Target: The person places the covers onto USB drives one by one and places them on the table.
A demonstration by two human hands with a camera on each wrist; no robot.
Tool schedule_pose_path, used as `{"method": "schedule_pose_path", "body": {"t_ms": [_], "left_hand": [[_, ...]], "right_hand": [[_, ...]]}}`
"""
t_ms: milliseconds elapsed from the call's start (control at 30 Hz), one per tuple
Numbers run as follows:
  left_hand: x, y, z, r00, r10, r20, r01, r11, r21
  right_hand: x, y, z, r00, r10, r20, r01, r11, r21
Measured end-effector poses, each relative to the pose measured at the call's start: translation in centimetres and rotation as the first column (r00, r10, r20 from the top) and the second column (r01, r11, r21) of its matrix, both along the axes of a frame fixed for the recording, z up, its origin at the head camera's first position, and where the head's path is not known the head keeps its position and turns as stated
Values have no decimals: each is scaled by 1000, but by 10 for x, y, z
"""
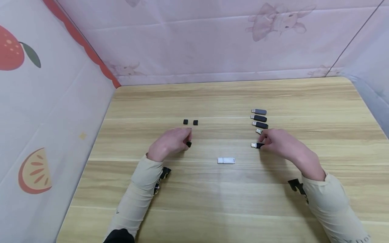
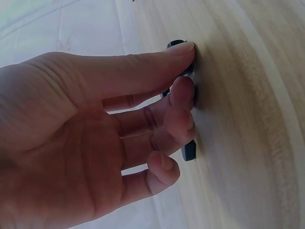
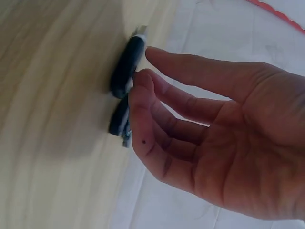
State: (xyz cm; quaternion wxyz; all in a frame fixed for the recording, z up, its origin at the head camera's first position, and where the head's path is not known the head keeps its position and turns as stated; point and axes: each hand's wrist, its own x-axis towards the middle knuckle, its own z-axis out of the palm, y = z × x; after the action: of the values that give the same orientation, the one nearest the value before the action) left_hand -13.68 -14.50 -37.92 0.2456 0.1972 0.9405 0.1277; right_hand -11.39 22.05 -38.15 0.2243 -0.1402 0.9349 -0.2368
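In the head view, my left hand (image 1: 171,143) is low over the left part of the table, its thumb and forefinger pinching a small black cap (image 1: 189,144). The left wrist view shows this cap (image 2: 176,44) partly hidden behind the thumb. Across the table, my right hand (image 1: 281,145) has loosely bent fingers right beside a black USB stick (image 1: 258,145) with a silver plug pointing left. From the right wrist, the thumb tip stands apart from that stick (image 3: 127,67). Just beyond it, another USB stick's plug (image 1: 259,131) shows, its body hidden by the hand.
Two black caps (image 1: 195,122) lie beyond my left hand. Farther back on the right, a grey USB stick (image 1: 259,111) and two black USB sticks (image 1: 259,118) lie in a column. A white USB stick (image 1: 226,160) lies between the hands on the wooden table (image 1: 212,202).
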Motion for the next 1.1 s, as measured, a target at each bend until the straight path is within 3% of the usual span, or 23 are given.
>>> {"method": "schedule_pose_path", "body": {"t_ms": [533, 733, 1100], "left_hand": [[-3, 3, 6, 1000, -4, 17, 5, 1000, -12], [-5, 3, 7, 1000, -3, 15, 3, 1000, -5], [-7, 9, 12, 996, 86, -3, -85, 982, 166]], "right_hand": [[-4, 6, -2, 1000, 7, 2, -8, 999, 40], [-6, 5, 0, 1000, 8, -22, -8, 1000, 8], [-5, -6, 6, 996, 23, -85, -26, 999, -44]]}}
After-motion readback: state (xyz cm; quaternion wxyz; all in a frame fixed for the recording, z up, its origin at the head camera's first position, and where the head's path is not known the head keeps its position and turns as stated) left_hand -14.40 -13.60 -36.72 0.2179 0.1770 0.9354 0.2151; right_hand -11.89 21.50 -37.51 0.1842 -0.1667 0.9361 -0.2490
